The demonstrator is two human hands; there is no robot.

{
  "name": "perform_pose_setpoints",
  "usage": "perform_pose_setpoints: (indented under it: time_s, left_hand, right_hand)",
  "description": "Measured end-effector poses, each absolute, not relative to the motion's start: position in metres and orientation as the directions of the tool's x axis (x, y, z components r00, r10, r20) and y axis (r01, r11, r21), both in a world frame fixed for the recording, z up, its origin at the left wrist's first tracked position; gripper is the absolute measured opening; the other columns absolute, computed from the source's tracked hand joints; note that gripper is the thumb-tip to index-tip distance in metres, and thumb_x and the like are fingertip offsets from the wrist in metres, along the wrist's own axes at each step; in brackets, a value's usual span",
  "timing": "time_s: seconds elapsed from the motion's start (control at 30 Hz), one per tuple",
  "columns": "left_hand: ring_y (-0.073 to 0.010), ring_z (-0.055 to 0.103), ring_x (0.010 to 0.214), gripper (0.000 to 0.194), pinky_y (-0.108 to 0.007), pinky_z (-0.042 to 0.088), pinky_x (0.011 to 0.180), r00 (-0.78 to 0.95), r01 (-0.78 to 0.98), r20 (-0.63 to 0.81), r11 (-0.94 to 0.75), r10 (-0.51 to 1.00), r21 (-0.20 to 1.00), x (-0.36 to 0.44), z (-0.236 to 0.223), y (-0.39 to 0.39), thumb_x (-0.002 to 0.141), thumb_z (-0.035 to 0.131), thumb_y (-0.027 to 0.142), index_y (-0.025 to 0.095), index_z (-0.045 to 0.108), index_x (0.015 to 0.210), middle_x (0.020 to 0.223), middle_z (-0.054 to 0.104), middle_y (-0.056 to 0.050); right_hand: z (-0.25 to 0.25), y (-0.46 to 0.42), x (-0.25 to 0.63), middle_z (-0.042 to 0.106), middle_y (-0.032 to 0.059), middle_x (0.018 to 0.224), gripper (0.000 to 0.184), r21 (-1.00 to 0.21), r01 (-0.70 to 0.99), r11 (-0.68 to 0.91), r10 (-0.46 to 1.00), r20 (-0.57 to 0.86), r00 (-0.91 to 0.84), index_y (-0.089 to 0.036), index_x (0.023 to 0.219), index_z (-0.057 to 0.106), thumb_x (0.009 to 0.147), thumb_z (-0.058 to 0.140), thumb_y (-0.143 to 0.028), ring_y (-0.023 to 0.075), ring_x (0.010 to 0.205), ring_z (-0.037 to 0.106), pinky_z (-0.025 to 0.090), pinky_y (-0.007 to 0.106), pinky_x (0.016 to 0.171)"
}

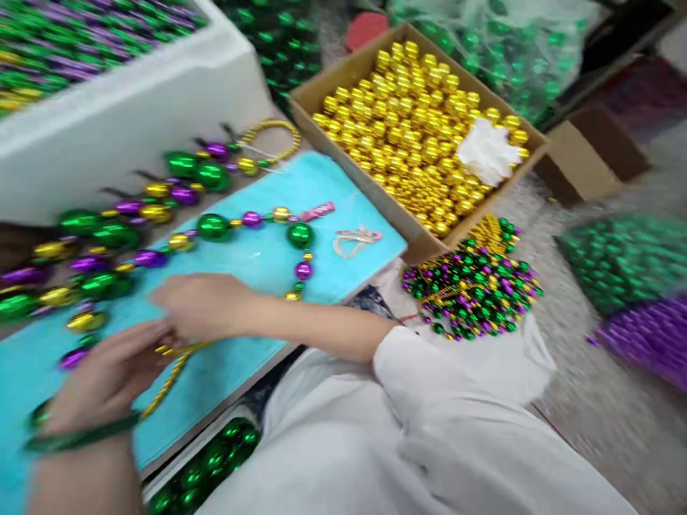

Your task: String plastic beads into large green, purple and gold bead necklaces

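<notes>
1. Thin gold twisted cord [170, 375], rope-like with a metallic sheen, lies on the turquoise cloth work mat [252, 261]. Its upper end sits between the two hands; the rest runs down-left toward the left wrist.
2. Left hand [104, 379]: fingers curled toward the cord's upper end, fingertips close together at it. Motion blur; cannot tell whether they actually pinch it. A green bangle [75, 436] circles the wrist.
3. Right hand [201, 304]: palm down over the cord's upper end, fingers bunched together and meeting the left fingertips. Grip itself is hidden under the hand. White sleeve [429, 400] covers the upper arm.
4. Strand of large glossy green, gold and purple round beads [252, 225] loops across the mat just beyond the right hand. Beads are smooth, mirror-like spheres in mixed sizes.
5. More bead strands of the same colours [107, 236] lie in rows at the mat's far-left side, beside a white foam box [134, 114].
6. Open brown cardboard box [316, 89] holds shiny gold balls [408, 129]; a crumpled white tissue-like wad [488, 154] rests on them.
7. Heap of small green, purple and gold bead necklaces [472, 286] lies right of the mat, near the box corner.
8. A small pink label-like strip [318, 211] and a pale cord loop [357, 239] lie on the mat's far-right part.
</notes>
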State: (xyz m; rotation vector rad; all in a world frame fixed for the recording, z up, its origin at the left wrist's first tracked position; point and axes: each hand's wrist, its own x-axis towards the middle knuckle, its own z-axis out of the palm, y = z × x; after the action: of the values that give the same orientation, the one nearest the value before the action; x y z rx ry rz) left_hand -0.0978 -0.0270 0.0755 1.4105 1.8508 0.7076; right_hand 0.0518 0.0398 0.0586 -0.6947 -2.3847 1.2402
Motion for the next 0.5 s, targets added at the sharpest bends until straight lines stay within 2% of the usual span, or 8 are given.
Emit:
perform_pose_setpoints:
  time_s: [0.03,0.07,0.13,0.2,0.33,0.43,0.5]
  left_hand:
    - [-0.0178,0.06,0.05,0.028,-0.038,0.053,0.051,-0.203,0.389,-0.388,0.437,0.899,0.811,-0.099,0.071,-0.029,0.066,0.076,0.052,0.027,0.069,0.055,0.056,0.069,0.001]
    - [-0.0157,0.059,0.051,0.027,-0.035,0.052,0.052,-0.218,0.173,-0.486,0.524,0.846,0.834,-0.1,0.066,-0.03,0.061,0.08,0.049,0.025,0.069,0.056,0.055,0.068,0.0]
    - [-0.0118,0.058,0.055,0.025,-0.028,0.051,0.054,-0.241,-0.103,-0.545,0.537,0.803,0.837,-0.103,0.06,-0.033,0.054,0.085,0.037,0.02,0.068,0.061,0.057,0.065,0.001]
    - [-0.0101,0.057,0.056,0.026,-0.025,0.048,0.053,-0.238,-0.245,-0.562,0.511,0.792,0.824,-0.106,0.058,-0.034,0.053,0.085,0.033,0.017,0.066,0.061,0.059,0.062,0.001]
    - [-0.0092,0.054,0.055,0.024,-0.022,0.044,0.051,-0.225,-0.347,-0.565,0.476,0.794,0.808,-0.108,0.059,-0.04,0.056,0.083,0.031,0.015,0.066,0.061,0.057,0.057,0.001]
    - [-0.0102,0.054,0.055,0.025,-0.023,0.043,0.053,-0.21,-0.294,-0.54,0.474,0.815,0.83,-0.111,0.059,-0.047,0.057,0.082,0.033,0.015,0.068,0.065,0.057,0.058,0.0]
    - [-0.0102,0.053,0.055,0.025,-0.024,0.042,0.055,-0.216,-0.192,-0.481,0.446,0.85,0.874,-0.115,0.059,-0.052,0.059,0.081,0.036,0.015,0.068,0.065,0.057,0.059,0.0]
  right_hand:
    - [0.059,0.035,0.052,0.061,0.005,0.101,0.016,-0.782,0.305,0.543,0.596,0.103,-0.796,-0.019,0.084,0.051,0.086,0.061,-0.031,0.0214,0.098,0.056,0.044,0.028,0.077]
    - [0.06,0.031,0.052,0.061,0.0078,0.103,0.012,-0.736,0.351,0.579,0.622,0.12,-0.774,-0.017,0.089,0.054,0.09,0.056,-0.029,0.0225,0.101,0.056,0.044,0.03,0.08]
    - [0.059,0.024,0.052,0.062,0.0113,0.101,0.015,-0.648,0.446,0.617,0.678,0.151,-0.719,-0.014,0.097,0.057,0.094,0.049,-0.026,0.0244,0.098,0.057,0.044,0.032,0.079]
    - [0.056,0.017,0.051,0.064,0.0122,0.098,0.02,-0.577,0.472,0.666,0.672,0.191,-0.716,-0.013,0.099,0.06,0.096,0.041,-0.021,0.0244,0.095,0.059,0.044,0.033,0.077]
    - [0.047,-0.002,0.049,0.066,0.0118,0.091,0.022,-0.488,0.465,0.739,0.626,0.24,-0.742,-0.015,0.097,0.064,0.095,0.042,-0.018,0.0224,0.087,0.059,0.041,0.031,0.07]
    - [0.041,-0.012,0.051,0.068,0.0109,0.089,0.023,-0.463,0.452,0.762,0.602,0.248,-0.759,-0.016,0.092,0.066,0.095,0.043,-0.018,0.0206,0.084,0.058,0.04,0.029,0.069]
    - [0.041,-0.01,0.053,0.068,0.0104,0.088,0.023,-0.501,0.424,0.754,0.593,0.243,-0.768,-0.016,0.088,0.067,0.095,0.046,-0.023,0.021,0.084,0.057,0.04,0.03,0.071]
